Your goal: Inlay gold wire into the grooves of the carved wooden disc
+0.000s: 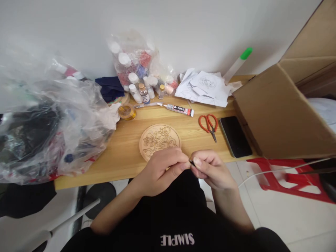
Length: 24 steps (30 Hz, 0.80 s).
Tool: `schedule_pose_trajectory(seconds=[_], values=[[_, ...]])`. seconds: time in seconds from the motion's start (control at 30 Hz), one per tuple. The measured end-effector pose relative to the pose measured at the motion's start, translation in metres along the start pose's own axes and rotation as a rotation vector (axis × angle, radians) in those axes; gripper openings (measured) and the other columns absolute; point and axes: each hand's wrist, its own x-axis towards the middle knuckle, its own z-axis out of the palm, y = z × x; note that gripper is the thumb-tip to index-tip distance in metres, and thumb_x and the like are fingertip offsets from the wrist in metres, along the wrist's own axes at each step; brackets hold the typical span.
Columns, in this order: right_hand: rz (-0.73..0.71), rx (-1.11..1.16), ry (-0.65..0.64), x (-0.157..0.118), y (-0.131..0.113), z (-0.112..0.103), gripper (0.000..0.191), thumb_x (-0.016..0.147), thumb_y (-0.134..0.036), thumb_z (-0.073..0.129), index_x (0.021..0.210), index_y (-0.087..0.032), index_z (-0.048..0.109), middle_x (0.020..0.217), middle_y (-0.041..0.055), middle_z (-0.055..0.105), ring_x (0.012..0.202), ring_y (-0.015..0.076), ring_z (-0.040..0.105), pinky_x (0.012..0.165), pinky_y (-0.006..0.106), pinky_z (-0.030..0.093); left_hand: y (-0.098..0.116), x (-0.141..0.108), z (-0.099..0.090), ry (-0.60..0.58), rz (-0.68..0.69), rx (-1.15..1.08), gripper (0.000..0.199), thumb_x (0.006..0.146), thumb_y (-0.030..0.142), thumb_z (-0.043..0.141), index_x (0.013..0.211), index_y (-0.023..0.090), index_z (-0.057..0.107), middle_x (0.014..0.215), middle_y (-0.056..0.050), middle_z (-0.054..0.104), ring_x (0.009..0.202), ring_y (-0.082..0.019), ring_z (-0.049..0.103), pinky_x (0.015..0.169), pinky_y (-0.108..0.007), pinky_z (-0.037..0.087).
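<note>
My left hand [169, 169] and my right hand [211, 168] meet just past the table's front edge, over my lap. Between the fingertips of the right hand is a small dark piece [192, 163], with a thin golden strand at its end; its kind is too small to tell. The left thumb and forefinger are pinched together against it, and what they hold is hidden. Beyond the left hand lies a round wooden board [160, 138] with a swirling floral line pattern, its near edge partly covered by that hand.
Red-handled pliers [209, 125], a phone [235, 136] and a B-7000 glue tube [180, 109] lie on the table. A golden wire spool [127, 112], small bottles [144, 93] and paper drawings [206, 87] stand farther back. Plastic bags [86, 119] crowd the left, a cardboard box [283, 115] the right.
</note>
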Motion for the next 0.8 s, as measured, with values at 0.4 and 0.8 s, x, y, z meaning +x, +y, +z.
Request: schedule_pose_trajectory(seconds=[0.4, 0.8], values=[[-0.006, 0.089, 0.009, -0.0002, -0.0027, 0.0027, 0.037, 0.085, -0.039, 0.059, 0.06, -0.012, 0.058, 0.043, -0.0073, 0.032, 0.038, 0.0011, 0.02, 0.037, 0.017, 0.012, -0.0007, -0.0018, 0.0016, 0.02, 0.088, -0.025, 0.015, 0.092, 0.017, 0.044, 0.086, 0.019, 0.057, 0.068, 0.003, 0.052, 0.062, -0.008, 0.048, 0.059, -0.02, 0.04], [0.017, 0.294, -0.134, -0.0002, 0.0043, 0.0027, 0.039, 0.086, -0.038, 0.058, 0.057, -0.014, 0.05, 0.042, -0.0089, 0.029, 0.035, 0.0013, 0.021, 0.036, 0.018, 0.011, -0.0016, -0.0011, 0.0013, -0.003, 0.148, -0.003, 0.017, 0.094, 0.021, 0.042, 0.084, 0.018, 0.056, 0.069, 0.002, 0.05, 0.063, -0.008, 0.047, 0.058, -0.02, 0.04]])
